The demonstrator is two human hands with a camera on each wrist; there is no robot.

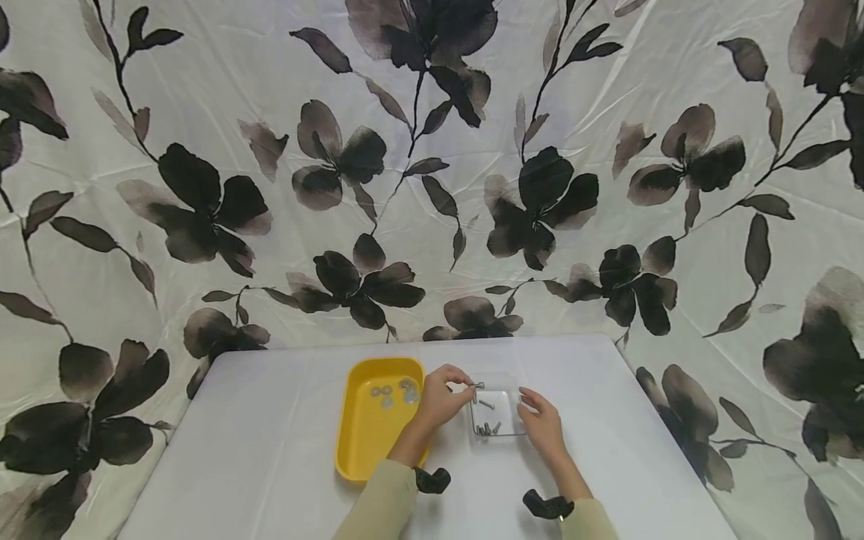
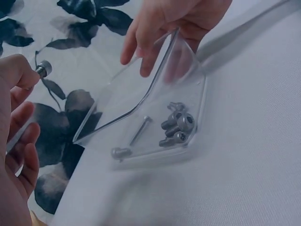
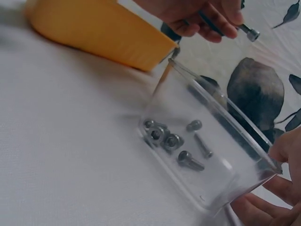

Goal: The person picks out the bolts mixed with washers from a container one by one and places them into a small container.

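Note:
My left hand (image 1: 442, 397) pinches a socket head screw (image 1: 478, 385) between thumb and fingertip, above the far left corner of a clear plastic box (image 1: 508, 411). The screw's round metal head (image 3: 253, 35) points away from the fingers in the right wrist view. With thumb at the rim and fingers along the outer wall, my right hand (image 1: 543, 426) grips the box's right side. Several more socket head screws (image 3: 171, 141) lie inside, mostly bunched in the near left corner. One thin screw (image 2: 140, 131) lies apart from that bunch.
Left of the box stands a yellow tray (image 1: 355, 442), partly behind my left forearm. Several pale flat washers (image 1: 386, 391) lie toward its far end. Both containers rest on a white-covered table (image 1: 270, 450). A floral cloth (image 1: 432, 187) hangs behind the table's far edge.

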